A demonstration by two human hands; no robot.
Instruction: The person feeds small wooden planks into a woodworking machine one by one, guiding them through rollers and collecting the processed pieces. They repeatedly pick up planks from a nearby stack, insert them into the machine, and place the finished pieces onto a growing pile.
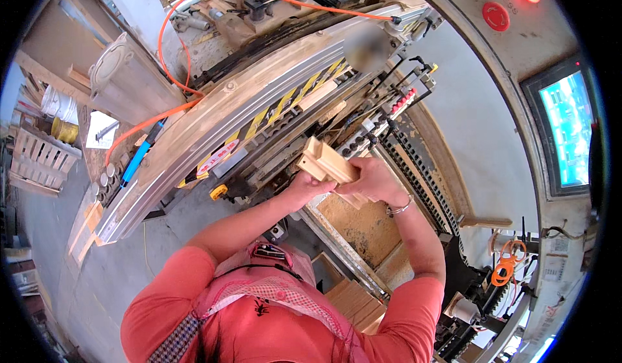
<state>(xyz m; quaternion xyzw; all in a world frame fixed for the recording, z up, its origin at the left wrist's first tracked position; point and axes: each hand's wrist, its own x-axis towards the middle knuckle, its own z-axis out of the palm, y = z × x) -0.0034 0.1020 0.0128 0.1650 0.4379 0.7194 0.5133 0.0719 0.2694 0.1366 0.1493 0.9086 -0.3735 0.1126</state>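
Both my hands hold a small bundle of pale wooden pieces [327,160] in front of my chest. My left hand [306,189] grips the bundle's near left side, the thumb against the wood. Around its right side wraps my right hand [374,180], with a bracelet [399,207] on the wrist. At the far end of the bundle the squared ends of the pieces show, one with a small dark hole. More pale wood sticks out below my fingers. How many pieces there are is partly hidden by my hands.
Beyond my hands runs a long machine bed with a metal rail and yellow-black striped tape [272,111]. An orange air hose [160,35] loops over it. Sawdust [363,227] covers a panel below. On the right stand a screen [567,129] and a red button [496,16].
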